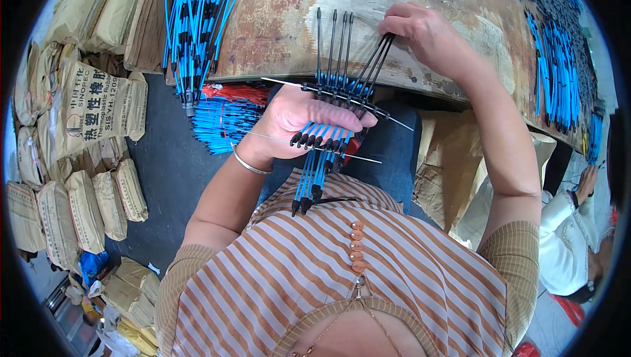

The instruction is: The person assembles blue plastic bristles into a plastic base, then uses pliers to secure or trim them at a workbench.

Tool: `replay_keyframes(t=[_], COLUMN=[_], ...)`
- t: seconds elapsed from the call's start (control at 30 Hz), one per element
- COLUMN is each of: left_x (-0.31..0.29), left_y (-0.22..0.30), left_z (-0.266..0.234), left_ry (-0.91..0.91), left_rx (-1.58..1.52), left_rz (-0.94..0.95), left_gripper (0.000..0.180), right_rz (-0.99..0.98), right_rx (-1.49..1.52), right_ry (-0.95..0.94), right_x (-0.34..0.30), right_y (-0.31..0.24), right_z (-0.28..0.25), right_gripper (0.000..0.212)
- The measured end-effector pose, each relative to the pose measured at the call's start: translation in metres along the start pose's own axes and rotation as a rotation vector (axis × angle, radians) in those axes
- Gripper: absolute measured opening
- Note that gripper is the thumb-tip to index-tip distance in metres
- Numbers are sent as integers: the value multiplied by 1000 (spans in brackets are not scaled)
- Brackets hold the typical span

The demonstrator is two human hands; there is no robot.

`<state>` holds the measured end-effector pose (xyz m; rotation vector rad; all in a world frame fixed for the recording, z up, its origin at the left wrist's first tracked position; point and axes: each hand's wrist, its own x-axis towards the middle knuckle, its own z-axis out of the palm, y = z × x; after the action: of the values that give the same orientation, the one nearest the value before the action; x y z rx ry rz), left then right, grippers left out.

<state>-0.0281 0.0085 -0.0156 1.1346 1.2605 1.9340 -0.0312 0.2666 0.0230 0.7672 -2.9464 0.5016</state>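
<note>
My left hand (pixel 292 117) is closed around a bundle of thin blue rods (pixel 307 179) with black fittings, its thumb lying across them. Two thin metal wires cross the bundle: an upper wire (pixel 401 124) at a row of black joints (pixel 338 96) and a lower wire (pixel 365 157) by the black loops (pixel 319 141). Several black rod ends (pixel 334 42) fan upward over the table edge. My right hand (pixel 414 32) pinches the tips of a few black rods (pixel 378 61) that slant right from the joints. The fingertips of the left hand are partly hidden behind the rods.
A worn wooden table (pixel 276 22) bears an upright bunch of blue rods (pixel 197 15) at left and more blue rods (pixel 559 74) at right. Below its edge lies a blue bundle (pixel 223 124). Paper sacks (pixel 92 107) are stacked at left. A co-worker's white sleeve (pixel 559 225) shows at right.
</note>
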Motion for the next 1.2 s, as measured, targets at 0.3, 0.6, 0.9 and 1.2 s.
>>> replay_keyframes(t=[0.3, 0.6, 0.9, 1.2], left_x=[2, 2, -1, 1], left_y=[4, 3, 3, 4], left_z=[-1, -1, -1, -1], left_ry=[10, 8, -8, -21], left_rx=[-46, -62, -44, 22], left_rz=[-12, -20, -74, -22], left_gripper=[12, 13, 17, 18], right_rz=[-70, -125, -63, -19], right_rx=[-11, -260, -353, -181], right_ry=[10, -70, -106, -97], right_x=[3, 13, 12, 5], right_y=[4, -6, -14, -15], right_z=[-2, 1, 6, -1], right_gripper=[24, 37, 36, 24])
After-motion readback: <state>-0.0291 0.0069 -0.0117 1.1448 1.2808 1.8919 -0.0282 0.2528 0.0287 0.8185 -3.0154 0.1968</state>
